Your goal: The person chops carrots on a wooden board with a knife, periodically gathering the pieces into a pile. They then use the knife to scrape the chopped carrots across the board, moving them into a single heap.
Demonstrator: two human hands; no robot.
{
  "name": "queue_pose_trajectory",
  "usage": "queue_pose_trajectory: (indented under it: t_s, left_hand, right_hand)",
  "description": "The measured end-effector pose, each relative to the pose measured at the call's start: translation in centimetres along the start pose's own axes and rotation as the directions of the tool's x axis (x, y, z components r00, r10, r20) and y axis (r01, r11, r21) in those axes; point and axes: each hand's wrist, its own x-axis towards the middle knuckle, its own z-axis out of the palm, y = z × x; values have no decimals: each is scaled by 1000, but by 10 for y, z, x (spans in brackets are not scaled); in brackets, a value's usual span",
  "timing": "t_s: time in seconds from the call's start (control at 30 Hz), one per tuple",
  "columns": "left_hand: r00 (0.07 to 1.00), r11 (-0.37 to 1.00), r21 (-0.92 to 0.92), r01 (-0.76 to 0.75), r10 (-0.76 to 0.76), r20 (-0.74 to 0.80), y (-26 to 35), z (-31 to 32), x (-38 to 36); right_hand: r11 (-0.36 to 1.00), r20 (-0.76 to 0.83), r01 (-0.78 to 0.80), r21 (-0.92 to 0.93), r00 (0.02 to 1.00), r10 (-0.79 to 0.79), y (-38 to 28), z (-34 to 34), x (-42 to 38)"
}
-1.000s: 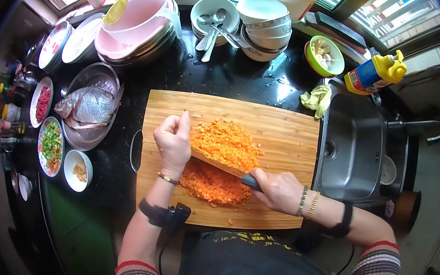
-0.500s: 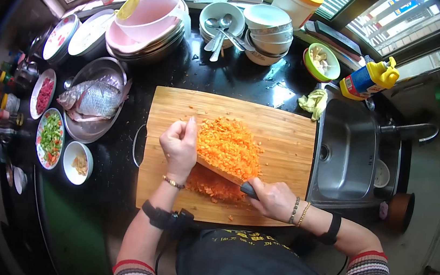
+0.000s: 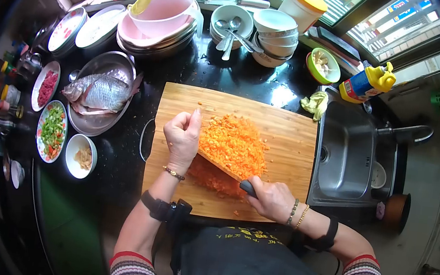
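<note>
Closest to the camera, the right hand [image 3: 274, 198] has its grip wrapped tight around the dark handle of a knife [image 3: 227, 171], down at the near edge of the bamboo cutting board [image 3: 286, 129]. The blade runs up and left from that handle, straight through the pile of minced carrot [image 3: 233, 144], with a darker heap of carrot on the near side of the blade and the bigger, brighter heap beyond it. At the far end of the blade sits the left hand [image 3: 181, 137], fingers curled into a loose fist, pressing down on the spine near the tip; that grip is closed over the blade's back rather than around anything. A few orange crumbs lie scattered across the board, which rests on the black tabletop [image 3: 227, 73].

Off to the left, a whole raw fish [image 3: 97, 92] lies in a steel dish, with a small plate of chopped green vegetables [image 3: 52, 130] and a little white bowl [image 3: 80, 156] beside it. To the right of the board is the steel sink [image 3: 345, 157], a yellow-green cloth [image 3: 315, 103] at its corner.

Farther back, stacked bowls with spoons [image 3: 232, 22], a pink bowl [image 3: 164, 11] on steel basins, and a yellow-capped bottle [image 3: 368, 83] line the window side.
</note>
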Motion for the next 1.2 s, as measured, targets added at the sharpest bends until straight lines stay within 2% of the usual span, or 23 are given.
queue_pose_trajectory:
  t_s: [0.13, 0.23, 0.3, 0.37, 0.47, 0.6, 0.7, 0.73, 0.9, 1.0, 1.1, 1.13, 1.2]
  left_hand:
    - [1000, 999, -22, 29, -29, -3, 4, -9, 4]
    - [999, 999, -9, 52, -52, 9, -10, -15, -2]
    - [999, 999, -16, 28, -28, 25, -7, -15, -11]
    - [999, 1000, 8, 7, -7, 32, -9, -19, -7]
    - [999, 1000, -14, 1, 0, 46, -3, -19, 3]
    - [994, 995, -83, 53, -45, 103, -7, -29, 7]
    - [989, 998, -40, 52, -46, 137, -14, -33, -7]
    - [989, 1000, -15, 5, -3, 148, -9, -34, -11]
    - [982, 999, -40, -31, 38, 183, -14, -36, 3]
    - [982, 996, -89, 2, 15, 189, -16, -41, 7]
    - [977, 1000, -8, 7, -6, 213, -16, -44, -2]
    - [978, 1000, -21, -12, 16, 208, -10, -42, -5]
    - [972, 1000, -17, 1, 3, 234, -16, -45, 1]
  right_hand:
    - [997, 100, -70, 20, 993, 68, -37, -24, -3]
    - [994, 157, -111, -11, 981, 111, -28, 3, 3]
    - [998, -13, -23, 54, 1000, 24, -16, 22, -1]
    - [999, -24, -28, 38, 999, 29, -18, 22, -1]
    - [994, 48, -101, -42, 994, 103, -36, 0, 2]
    - [992, 80, -125, -2, 989, 125, -70, -7, -1]
    - [988, 4, -154, -23, 988, 154, -47, 35, -1]
    - [996, -80, -88, -10, 993, 87, -42, 43, -3]
    - [988, -54, -148, -48, 988, 145, -61, 25, -2]
    - [981, 20, -194, 5, 981, 194, -85, 18, -2]
    - [970, -11, -242, 22, 970, 242, -75, 43, -1]
    - [979, -66, -200, 48, 977, 203, -71, 47, -2]
    - [976, -42, -214, 41, 976, 216, -71, 43, -1]
